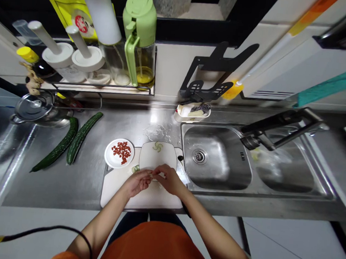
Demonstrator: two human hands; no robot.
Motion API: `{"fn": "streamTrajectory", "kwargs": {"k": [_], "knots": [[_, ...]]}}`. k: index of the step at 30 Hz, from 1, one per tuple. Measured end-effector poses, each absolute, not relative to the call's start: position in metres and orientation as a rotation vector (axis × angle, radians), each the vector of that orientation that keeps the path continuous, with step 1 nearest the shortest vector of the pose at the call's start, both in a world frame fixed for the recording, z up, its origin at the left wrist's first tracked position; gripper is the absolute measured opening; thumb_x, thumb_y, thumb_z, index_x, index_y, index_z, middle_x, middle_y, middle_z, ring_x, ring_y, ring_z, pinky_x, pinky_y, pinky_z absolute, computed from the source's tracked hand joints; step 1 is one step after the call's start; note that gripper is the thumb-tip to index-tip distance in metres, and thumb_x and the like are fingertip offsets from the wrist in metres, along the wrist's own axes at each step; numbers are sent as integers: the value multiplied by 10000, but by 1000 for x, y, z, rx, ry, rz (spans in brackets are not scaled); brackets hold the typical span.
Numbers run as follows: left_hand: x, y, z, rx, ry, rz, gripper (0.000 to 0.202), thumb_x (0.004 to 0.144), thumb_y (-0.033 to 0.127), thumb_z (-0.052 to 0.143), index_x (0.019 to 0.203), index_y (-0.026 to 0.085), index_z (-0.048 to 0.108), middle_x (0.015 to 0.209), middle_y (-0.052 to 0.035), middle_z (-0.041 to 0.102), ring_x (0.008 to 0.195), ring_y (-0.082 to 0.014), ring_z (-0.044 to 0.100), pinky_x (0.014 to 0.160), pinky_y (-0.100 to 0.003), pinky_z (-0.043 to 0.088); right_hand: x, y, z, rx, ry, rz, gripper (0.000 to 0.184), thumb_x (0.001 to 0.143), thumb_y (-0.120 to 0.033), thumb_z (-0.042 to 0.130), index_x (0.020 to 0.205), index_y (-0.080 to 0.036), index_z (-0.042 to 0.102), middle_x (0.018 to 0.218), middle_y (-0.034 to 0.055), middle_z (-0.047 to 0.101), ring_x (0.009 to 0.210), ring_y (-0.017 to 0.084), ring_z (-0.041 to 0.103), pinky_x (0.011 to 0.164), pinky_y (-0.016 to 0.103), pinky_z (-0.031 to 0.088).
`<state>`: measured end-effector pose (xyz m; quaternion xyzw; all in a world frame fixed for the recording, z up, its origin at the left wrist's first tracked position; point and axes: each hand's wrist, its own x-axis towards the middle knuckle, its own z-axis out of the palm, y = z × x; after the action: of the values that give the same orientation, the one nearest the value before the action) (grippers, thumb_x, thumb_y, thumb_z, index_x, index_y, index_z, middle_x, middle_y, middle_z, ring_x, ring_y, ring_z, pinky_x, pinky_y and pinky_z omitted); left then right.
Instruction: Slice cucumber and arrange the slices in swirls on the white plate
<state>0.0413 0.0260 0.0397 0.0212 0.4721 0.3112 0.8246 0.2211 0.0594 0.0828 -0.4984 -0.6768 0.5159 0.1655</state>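
Your two hands met at the center of the frame, a little below the middle, over the near edge of a squarish white plate (161, 159). Your left hand (139, 182) came in from the lower left with its fingers curled and its thumb and fingertips drawn together; your right hand (170, 179) came in from the lower right, bent at the wrist, its fingertips touching or nearly touching those of the left. Something small and pale seemed to show between them, but it was too small to make out, so I cannot tell whether either hand pinched it.

The pale green slices (157, 146) lay in a small cluster on the far part of the squarish plate, at the middle of the frame. A few more green pieces (135, 169) sat just left of that plate, near your left hand. Under your hands you had a white cutting board (112, 190) on the steel desk (86, 190). A round white plate (107, 156) with chopped red bits (121, 151) stood at the board's upper left corner. Two long dark-green cucumbers (83, 138) lay side by side in the left of the frame, well apart from your hands.
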Motion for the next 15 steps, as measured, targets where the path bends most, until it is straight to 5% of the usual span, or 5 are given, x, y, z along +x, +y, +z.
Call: {"fn": "streamTrajectory", "kwargs": {"k": [4,15], "knots": [[45,33,39,67,1013,656,380,610,173,782,966,129,657,693,-14,627,536,-45,546,474,-136,377,231,62,83,-1438,-1919,1473,91,791,-194,592,830,-208,674,812,6,647,797,141,563,673,245,404],[65,55,42,452,1299,619,347,538,310,782,816,130,680,678,-31,652,550,-78,535,500,-193,341,255,77,70,-1544,-1988,1290,128,771,-138,575,799,-198,685,738,10,651,774,156,558,697,262,404]]}}
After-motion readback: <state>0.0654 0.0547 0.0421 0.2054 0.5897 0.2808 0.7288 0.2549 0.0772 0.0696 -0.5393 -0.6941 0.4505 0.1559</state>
